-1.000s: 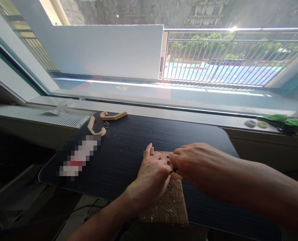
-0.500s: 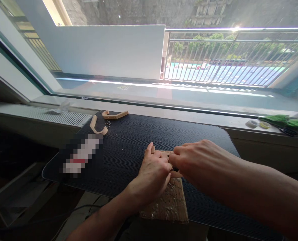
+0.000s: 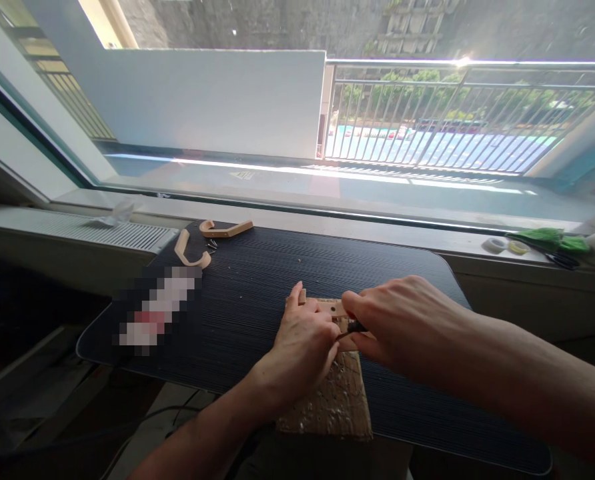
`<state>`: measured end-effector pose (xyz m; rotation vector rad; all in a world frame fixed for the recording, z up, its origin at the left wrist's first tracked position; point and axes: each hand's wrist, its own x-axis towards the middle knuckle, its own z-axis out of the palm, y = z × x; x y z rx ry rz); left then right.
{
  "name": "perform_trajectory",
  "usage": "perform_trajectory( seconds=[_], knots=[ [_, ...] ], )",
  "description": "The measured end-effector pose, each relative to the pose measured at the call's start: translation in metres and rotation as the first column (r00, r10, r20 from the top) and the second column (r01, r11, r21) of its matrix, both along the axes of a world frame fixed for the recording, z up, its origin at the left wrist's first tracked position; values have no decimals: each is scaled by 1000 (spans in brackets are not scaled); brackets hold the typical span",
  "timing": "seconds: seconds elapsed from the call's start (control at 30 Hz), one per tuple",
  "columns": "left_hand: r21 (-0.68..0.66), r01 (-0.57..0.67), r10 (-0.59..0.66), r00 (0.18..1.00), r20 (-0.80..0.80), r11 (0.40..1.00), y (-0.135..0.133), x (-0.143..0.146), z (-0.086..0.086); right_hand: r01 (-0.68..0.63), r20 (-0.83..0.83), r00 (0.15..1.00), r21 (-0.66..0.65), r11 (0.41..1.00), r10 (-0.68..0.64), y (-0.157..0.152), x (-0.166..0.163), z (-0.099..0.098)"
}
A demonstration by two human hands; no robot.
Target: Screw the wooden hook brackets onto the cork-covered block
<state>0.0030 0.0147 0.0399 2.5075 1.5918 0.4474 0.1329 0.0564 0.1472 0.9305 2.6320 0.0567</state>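
Note:
A small pale wooden piece [image 3: 333, 309] with a dark hole in it lies on a worn, pitted cardboard pad [image 3: 345, 400] at the table's near edge. My left hand [image 3: 307, 330] is closed over the piece and holds it down on the pad; much of the piece is hidden beneath it. In my closed right hand [image 3: 387, 310] is a slim dark-handled tool [image 3: 356, 327]. Its thin shaft points left, toward my left fingers and the wood. Whether the tip touches the wood I cannot tell.
Two curved wooden hooks [image 3: 226, 231] and several screws [image 3: 211, 247] lie at the dark table's [image 3: 257, 273] far left corner. A blurred-out item [image 3: 160, 310] is nearer. Tape rolls [image 3: 495, 245] and a green cloth [image 3: 552, 240] rest on the sill at right.
My right hand has drawn slightly back to the right, so more of the tool's shaft and the hole in the wood show. My left hand keeps its hold.

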Motion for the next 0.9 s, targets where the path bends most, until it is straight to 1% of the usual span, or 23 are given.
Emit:
perform_trajectory(
  seconds=[0.13, 0.27, 0.37, 0.53, 0.6, 0.7, 0.77, 0.9],
  knots=[
    [5, -20, 20, 1000, 13, 1000, 0, 0, -1, -39, -35, 999, -43, 998, 37, -3, -3, 7],
    [6, -29, 29, 1000, 6, 1000, 2, 1, -5, -66, -61, 996, -46, 997, 63, -4, -4, 7],
    [11, -33, 32, 999, 13, 999, 2, 1, -6, -72, -71, 995, -31, 997, 69, -4, -4, 4],
    [16, -10, 9, 1000, 24, 1000, 2, 1, -5, -108, -58, 993, -32, 994, 106, -4, -1, -10],
    [17, -5, 5, 1000, 20, 1000, 1, 1, -5, -98, -43, 994, -19, 995, 97, -4, 0, -12],
    [21, -8, 8, 1000, 13, 1000, 1, 1, -4, -49, 4, 999, -17, 999, 49, -5, -1, -6],
    [30, -12, 11, 1000, 7, 999, 1, 1, -5, -41, 17, 999, -31, 999, 41, -6, -3, 1],
    [52, -13, 13, 1000, -5, 999, 2, 2, -7, -68, -41, 997, -47, 997, 66, -11, -8, 10]
  ],
)
